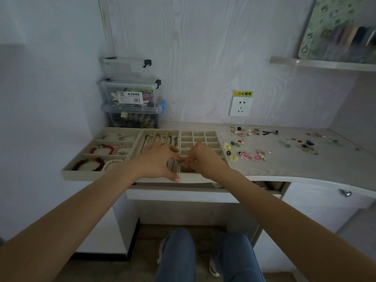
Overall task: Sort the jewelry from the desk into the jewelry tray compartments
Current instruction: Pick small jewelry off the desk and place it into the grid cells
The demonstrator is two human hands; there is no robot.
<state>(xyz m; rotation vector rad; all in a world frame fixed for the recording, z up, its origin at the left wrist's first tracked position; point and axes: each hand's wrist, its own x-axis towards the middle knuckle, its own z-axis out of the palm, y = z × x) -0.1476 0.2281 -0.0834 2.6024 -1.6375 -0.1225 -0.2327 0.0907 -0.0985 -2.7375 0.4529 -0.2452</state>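
Knees: the person's legs in blue jeans are showing at the bottom edge, under the desk.
Left hand: is hovering over the tray's front edge, fingers curled, tips meeting the other hand's.
Right hand: is pinching at the same spot; whether anything small is held cannot be told.
Jewelry tray: is lying on the desk's left, bracelets filling its left compartments.
Loose jewelry: is lying scattered on the desk, right of the tray.
Storage boxes: are standing stacked behind the tray.

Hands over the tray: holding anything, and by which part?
Cannot tell. Left hand and right hand meet fingertip to fingertip above the jewelry tray; anything pinched there is too small to see.
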